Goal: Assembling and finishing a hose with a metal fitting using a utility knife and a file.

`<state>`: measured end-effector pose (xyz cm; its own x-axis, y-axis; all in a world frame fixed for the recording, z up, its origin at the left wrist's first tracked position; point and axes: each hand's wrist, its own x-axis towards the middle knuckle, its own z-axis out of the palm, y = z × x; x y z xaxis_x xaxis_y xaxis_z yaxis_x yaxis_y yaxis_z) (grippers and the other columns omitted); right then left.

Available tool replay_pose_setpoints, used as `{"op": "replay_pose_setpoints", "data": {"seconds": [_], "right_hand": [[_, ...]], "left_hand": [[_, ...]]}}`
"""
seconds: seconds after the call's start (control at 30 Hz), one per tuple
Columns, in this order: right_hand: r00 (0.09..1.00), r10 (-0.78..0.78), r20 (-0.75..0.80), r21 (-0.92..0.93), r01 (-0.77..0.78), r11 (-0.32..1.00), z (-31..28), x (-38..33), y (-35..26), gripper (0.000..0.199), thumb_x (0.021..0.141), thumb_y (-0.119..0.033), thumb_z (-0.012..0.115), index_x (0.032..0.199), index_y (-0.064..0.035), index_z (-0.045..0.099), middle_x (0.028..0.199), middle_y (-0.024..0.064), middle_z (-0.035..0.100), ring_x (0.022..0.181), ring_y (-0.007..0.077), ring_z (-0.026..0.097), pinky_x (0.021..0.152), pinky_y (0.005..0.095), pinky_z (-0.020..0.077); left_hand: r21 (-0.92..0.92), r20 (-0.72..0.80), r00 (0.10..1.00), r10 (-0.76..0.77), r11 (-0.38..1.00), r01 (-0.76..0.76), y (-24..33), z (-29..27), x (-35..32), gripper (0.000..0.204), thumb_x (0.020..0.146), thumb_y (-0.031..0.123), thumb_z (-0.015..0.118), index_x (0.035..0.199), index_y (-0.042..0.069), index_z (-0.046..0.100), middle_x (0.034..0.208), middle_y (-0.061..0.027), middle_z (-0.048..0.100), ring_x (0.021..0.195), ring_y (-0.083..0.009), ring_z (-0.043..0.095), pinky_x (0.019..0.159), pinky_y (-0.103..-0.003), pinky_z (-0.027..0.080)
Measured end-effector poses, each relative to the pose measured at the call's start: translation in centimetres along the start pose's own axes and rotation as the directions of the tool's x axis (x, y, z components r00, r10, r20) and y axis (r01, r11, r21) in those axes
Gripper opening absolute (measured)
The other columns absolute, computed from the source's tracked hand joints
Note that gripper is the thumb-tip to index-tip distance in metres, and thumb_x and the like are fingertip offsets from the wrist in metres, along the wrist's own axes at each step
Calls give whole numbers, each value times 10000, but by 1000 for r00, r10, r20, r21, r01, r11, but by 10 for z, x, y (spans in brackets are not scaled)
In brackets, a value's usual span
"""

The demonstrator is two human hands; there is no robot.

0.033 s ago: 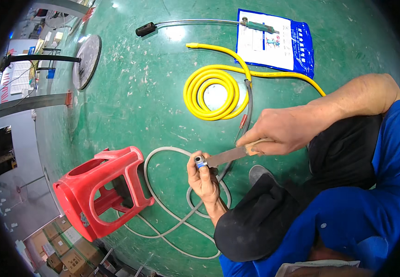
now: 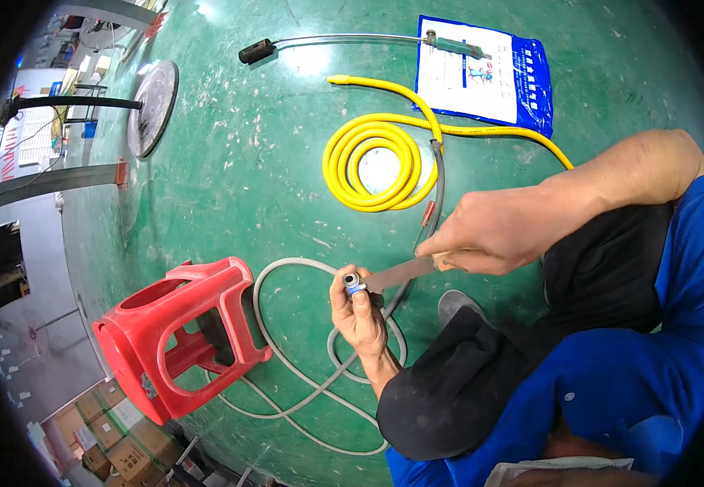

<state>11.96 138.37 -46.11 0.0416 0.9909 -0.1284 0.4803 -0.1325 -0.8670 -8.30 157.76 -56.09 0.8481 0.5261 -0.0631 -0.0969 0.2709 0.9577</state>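
Observation:
My left hand [image 2: 360,323] is closed round a small hose end [image 2: 350,278], with a round opening facing up and a blue-and-metal clamp [image 2: 356,288] on it. My right hand [image 2: 498,231] grips the light handle of a knife [image 2: 399,277]. Its broad, brownish blade points left, and the tip meets the clamp by my left fingers. A grey hose [image 2: 311,388] lies in loops on the floor below and left of my left hand. Just beyond the knife are a dark hose [image 2: 439,191] and a thin screwdriver with a red handle [image 2: 427,213].
A coiled yellow hose [image 2: 332,166] lies ahead. Behind it a torch wand [image 2: 348,37] rests partly on a blue-and-white package [image 2: 449,85]. A red plastic stool [image 2: 141,349] is tipped over at left. Farther left are a round metal base [image 2: 155,109] and cardboard boxes [image 2: 129,454].
My right hand has shifted very slightly, and less of the knife handle shows. My left hand and the hose end have stayed in place.

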Motion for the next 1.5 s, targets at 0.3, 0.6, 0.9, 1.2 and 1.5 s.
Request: {"op": "replay_pose_setpoints", "data": {"seconds": [0.3, 0.6, 0.9, 1.2, 1.5], "right_hand": [[996, -59, -60, 175, 69, 982, 12, 0, 11, 363, 962, -230, 560, 1273, -42, 565, 942, 140, 663, 794, 218, 645, 569, 396, 491], [735, 412, 538, 603, -677, 421, -4, 1, 17, 372, 1007, -373, 476, 1092, -50, 640, 760, 49, 619, 557, 144, 486, 516, 310, 411], [962, -133, -238, -351, 43, 935, 5, -3, 23, 199, 836, -217, 665, 906, -39, 611, 726, 135, 635, 689, 311, 643, 609, 434, 502], [991, 123, -46, 223, -110, 969, 4, -6, 19, 345, 888, -289, 678, 1046, 17, 652, 821, 183, 684, 768, 323, 671, 668, 399, 512], [947, 262, 186, 514, -321, 796, 5, 0, 15, 442, 955, -392, 600, 1083, 27, 652, 715, 47, 637, 552, 108, 563, 486, 280, 440]], "left_hand": [[-3, 39, 997, 64, 998, -64, 1, 2, 3, 388, 980, 232, 586, 1275, -11, 519, 937, -92, 568, 766, -140, 537, 606, -231, 416], [83, 63, 997, 48, 995, -53, 3, 3, -1, 387, 967, 220, 614, 1275, -3, 544, 973, -95, 597, 772, -135, 553, 617, -218, 420], [182, -32, 996, 84, 980, -77, 1, 11, 3, 383, 953, 234, 640, 1235, -14, 570, 1013, -76, 610, 767, -112, 573, 617, -205, 456], [-189, -83, 996, 17, 981, -32, -14, -2, 0, 444, 943, 236, 648, 1283, -21, 526, 1118, -126, 611, 909, -186, 623, 695, -292, 560], [-221, -11, 997, 82, 972, -82, -10, -1, 1, 430, 949, 256, 642, 1261, -20, 536, 1112, -134, 571, 926, -205, 575, 681, -303, 522]]}}
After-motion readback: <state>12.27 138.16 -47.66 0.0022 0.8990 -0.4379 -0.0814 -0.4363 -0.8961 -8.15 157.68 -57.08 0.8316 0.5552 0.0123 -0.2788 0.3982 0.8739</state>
